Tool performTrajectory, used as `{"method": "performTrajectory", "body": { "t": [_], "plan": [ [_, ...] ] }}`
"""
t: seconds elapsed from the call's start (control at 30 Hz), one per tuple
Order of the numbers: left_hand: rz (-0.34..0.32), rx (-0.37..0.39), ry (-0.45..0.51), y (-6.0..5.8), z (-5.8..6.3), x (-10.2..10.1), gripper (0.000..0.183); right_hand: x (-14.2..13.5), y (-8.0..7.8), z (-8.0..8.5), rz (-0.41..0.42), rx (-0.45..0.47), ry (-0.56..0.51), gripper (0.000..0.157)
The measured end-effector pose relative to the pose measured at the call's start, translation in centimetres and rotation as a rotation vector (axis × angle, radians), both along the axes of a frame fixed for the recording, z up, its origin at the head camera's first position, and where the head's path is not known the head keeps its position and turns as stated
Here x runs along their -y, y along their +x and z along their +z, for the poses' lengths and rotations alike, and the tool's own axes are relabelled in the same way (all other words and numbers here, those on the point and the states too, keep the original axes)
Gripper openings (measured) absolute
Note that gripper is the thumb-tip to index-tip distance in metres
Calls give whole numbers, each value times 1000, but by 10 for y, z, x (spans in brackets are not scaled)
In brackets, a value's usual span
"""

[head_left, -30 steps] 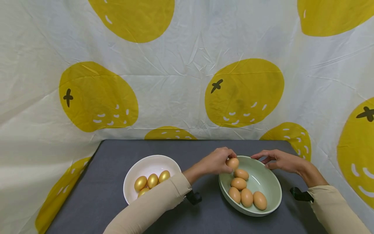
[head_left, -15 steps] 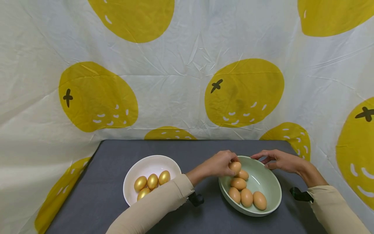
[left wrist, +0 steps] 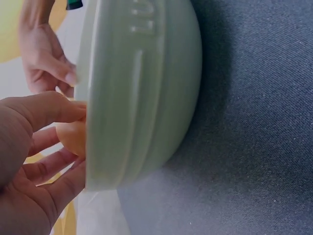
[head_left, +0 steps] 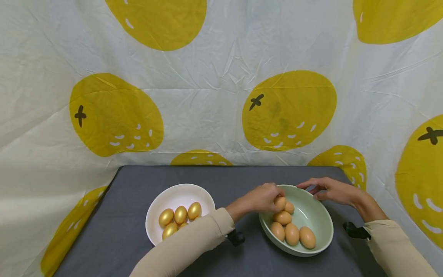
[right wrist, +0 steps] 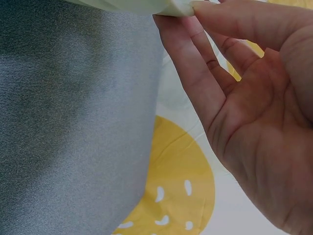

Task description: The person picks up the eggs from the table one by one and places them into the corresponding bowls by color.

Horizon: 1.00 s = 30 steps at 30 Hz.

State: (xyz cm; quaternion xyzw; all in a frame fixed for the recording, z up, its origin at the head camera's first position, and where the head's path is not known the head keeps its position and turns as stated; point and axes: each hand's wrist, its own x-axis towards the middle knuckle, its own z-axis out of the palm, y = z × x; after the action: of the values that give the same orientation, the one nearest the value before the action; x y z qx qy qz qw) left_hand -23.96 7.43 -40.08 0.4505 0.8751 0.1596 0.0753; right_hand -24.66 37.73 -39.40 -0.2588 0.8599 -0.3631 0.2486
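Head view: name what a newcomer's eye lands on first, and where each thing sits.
The backdrop, white cloth with big yellow fruit shapes, fills the space behind the grey table. On the table a white bowl at the left holds gold eggs, and a green bowl at the right holds brown eggs. The left hand grips one brown egg over the green bowl, while the right hand pinches its far rim.
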Motion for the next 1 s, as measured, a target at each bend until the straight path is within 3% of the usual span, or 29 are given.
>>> {"method": "performTrajectory", "body": {
  "t": [0.33,0.57,0.7,0.83,1.0],
  "plan": [
    [12,-15,-75,5,-9,-11,37,0,0,0,13,-15,-3,51],
    [-33,-37,-89,8,-15,-17,22,0,0,0,11,-14,-6,51],
    [-26,-54,-119,12,-16,-20,15,0,0,0,16,-11,-13,51],
    [20,-72,-163,17,-15,-23,7,0,0,0,22,-11,-17,51],
    [128,-49,-227,24,-14,-28,5,0,1,0,15,-10,-14,51]
  ]
}}
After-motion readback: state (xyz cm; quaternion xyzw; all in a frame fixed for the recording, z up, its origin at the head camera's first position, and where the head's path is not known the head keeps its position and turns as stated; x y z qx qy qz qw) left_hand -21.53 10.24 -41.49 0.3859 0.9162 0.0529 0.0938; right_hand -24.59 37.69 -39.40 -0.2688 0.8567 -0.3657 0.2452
